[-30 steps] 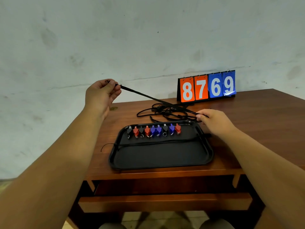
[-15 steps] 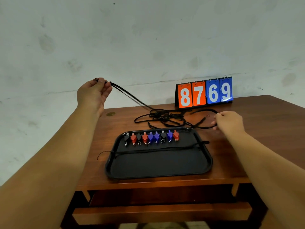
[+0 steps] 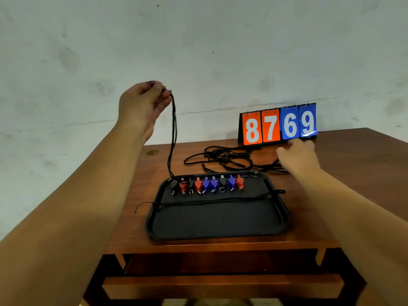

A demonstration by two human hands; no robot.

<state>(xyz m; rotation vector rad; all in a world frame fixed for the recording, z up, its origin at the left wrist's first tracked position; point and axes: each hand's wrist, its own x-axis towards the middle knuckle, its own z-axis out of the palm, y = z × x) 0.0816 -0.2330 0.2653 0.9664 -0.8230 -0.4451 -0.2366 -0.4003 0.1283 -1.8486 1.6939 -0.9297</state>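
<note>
One black cord [image 3: 173, 138] pinched in the raised left hand [image 3: 141, 104], hanging almost plumb to the black whistle [image 3: 174, 184] at the left end of the tray [image 3: 284, 213]; right hand [image 3: 298, 157], blurred, grip untellable, nearer the cord tangle [image 3: 223, 156].

whistles [image 3: 207, 184] in tray [image 3: 218, 228]; cords [image 3: 225, 156] behind it.

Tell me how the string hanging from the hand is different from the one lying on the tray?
The hanging cord dangles upright, pinched by the left hand; the tray cord lies flat, untouched. The hanging cord reaches the tray at its back-left corner; the tray cord crosses it side to side. Both are thin and black.
</note>
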